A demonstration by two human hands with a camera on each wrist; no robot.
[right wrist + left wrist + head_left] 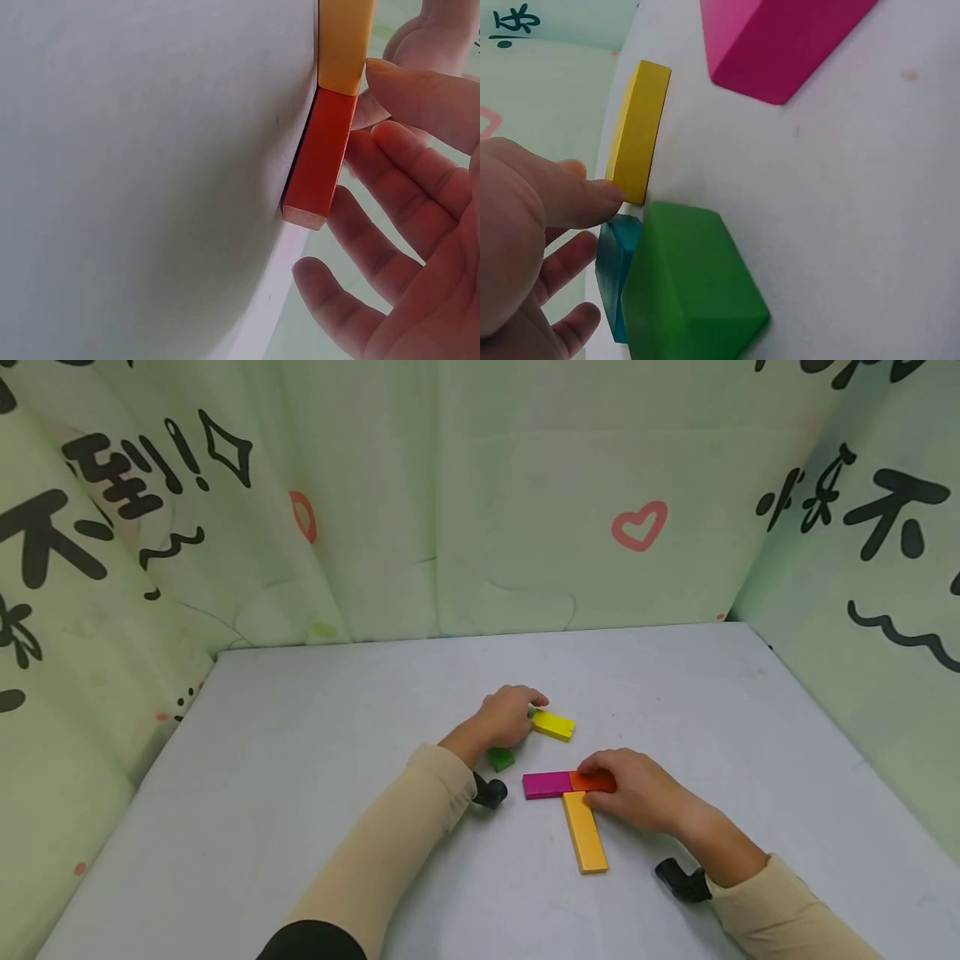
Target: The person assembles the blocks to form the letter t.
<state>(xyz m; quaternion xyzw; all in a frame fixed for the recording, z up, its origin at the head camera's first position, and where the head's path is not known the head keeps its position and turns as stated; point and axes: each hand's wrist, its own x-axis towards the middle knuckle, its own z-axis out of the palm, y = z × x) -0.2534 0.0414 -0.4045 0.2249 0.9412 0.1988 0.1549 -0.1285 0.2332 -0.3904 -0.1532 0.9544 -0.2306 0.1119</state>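
My left hand (506, 717) reaches to the far side of the layout and pinches the near end of a yellow block (553, 725) lying flat. In the left wrist view its thumb presses that block's end; a teal block (617, 262) and a green block (697, 281) lie just below. My right hand (641, 787) holds a red-orange block (594, 782), fingers along its far edge. Its thumb tip touches the top corner of an amber block (585, 835). A magenta block (547, 785) lies end to end with the red-orange one, and the amber one extends toward me from their seam.
The blocks lie on a white table (300, 810). Pale green curtains (510, 510) with dark lettering and hearts enclose its back and sides. Black wrist mounts (681, 881) hang by both sleeves, close to the tabletop.
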